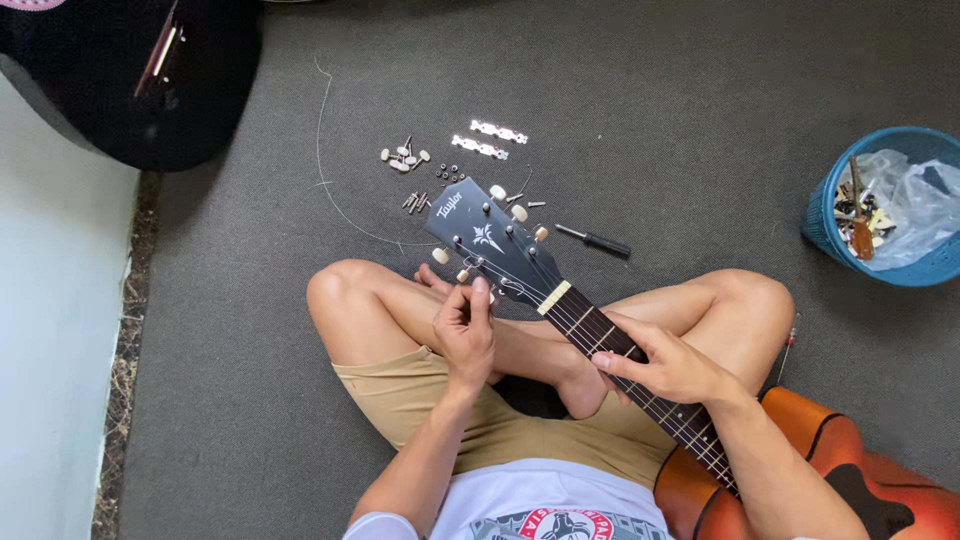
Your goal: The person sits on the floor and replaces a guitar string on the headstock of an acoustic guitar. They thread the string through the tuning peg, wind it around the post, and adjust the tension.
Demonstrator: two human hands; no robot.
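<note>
Head view looks down on a person sitting cross-legged on a grey carpet [700,130], an orange-brown guitar [800,470] across the lap with its dark headstock [490,240] pointing away over the knees. Left hand [465,330] has its grip pinched together on a tuning peg [465,274] at the headstock's near edge, while the right hand [665,365] is clamped around the guitar neck [600,335] just below the nut. Beyond the headstock lie loose pegs [403,158], two metal plates [488,140], a small screwdriver [595,240] and a stray string [325,150]; a blue basket [830,225] stands well apart at right.
</note>
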